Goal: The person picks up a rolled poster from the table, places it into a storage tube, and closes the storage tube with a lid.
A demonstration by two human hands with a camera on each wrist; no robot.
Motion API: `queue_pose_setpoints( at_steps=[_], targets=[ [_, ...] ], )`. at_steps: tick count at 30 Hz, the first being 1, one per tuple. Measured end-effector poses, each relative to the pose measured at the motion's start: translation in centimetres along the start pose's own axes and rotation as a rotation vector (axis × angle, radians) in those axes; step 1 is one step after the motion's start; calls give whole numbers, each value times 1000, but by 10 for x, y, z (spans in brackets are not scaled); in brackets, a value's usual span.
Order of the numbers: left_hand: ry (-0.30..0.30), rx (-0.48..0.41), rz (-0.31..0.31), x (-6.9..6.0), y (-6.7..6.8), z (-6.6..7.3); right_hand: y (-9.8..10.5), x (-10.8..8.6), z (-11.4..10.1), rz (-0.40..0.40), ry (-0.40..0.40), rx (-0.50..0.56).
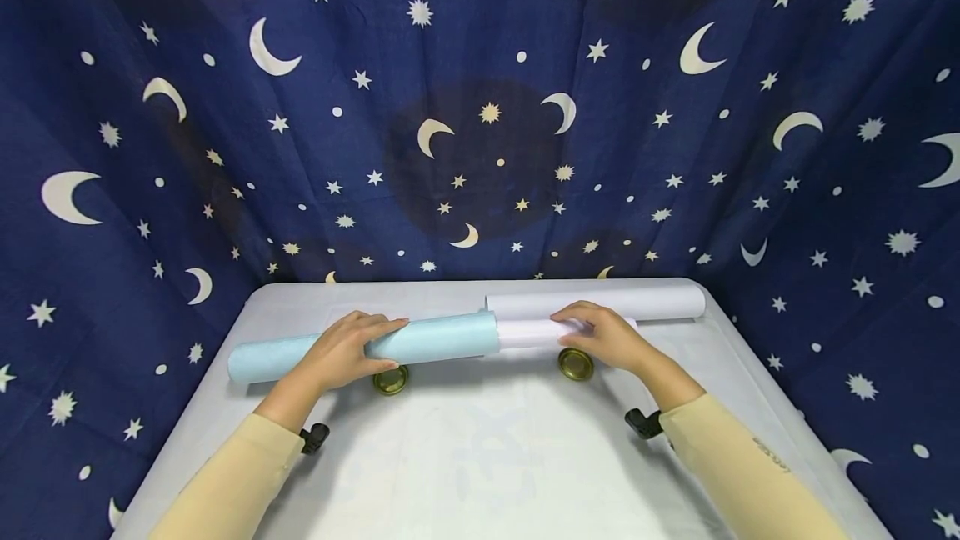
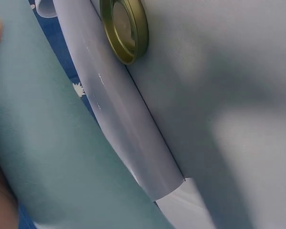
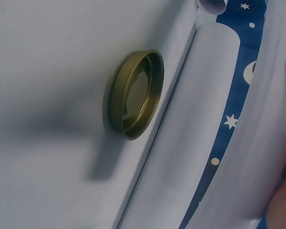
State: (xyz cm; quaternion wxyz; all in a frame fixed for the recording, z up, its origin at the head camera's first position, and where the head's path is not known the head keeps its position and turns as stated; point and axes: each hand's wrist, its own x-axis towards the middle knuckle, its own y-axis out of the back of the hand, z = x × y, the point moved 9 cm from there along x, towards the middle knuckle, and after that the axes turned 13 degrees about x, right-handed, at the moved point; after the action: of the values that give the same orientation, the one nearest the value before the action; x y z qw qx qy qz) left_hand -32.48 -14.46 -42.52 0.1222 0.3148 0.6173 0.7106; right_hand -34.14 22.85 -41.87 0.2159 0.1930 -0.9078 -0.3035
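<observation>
Light-blue cylindrical tube (image 1: 442, 337) lies left of centre in the head view, and a thin white paper-like roll (image 1: 525, 333) stands out from its right end. By my judgement, the two pieces are already brought into one line, and the roll is probably partly inside; how deep it goes is hidden. One length of it remains outside, so I would call this work half done.

The left hand (image 1: 341, 352) has its grip around the tube, thumb below and fingers above. The right hand (image 1: 603, 342) pinches the white roll between thumb and finger.

Just behind, at centre right, a thicker white roll (image 1: 637, 302) rests on the white tabletop (image 1: 480, 457). The left wrist view shows another glossy white roll (image 2: 119, 105) lying beyond the tube.

Nearer, two shallow, round, gold metal lids, left (image 1: 390, 380) and right (image 1: 576, 364), show their hollow sides; I see no content in them.
</observation>
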Motion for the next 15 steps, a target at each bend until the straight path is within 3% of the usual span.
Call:
queue_pose_setpoints(
  at_steps=[4,15],
  targets=[
    [1,18,31,0,1,1,-2,1,0,-7,-8,8],
    [41,22,4,-1,-8,2,-12,8,-3,-34,-7,12]
  ],
)
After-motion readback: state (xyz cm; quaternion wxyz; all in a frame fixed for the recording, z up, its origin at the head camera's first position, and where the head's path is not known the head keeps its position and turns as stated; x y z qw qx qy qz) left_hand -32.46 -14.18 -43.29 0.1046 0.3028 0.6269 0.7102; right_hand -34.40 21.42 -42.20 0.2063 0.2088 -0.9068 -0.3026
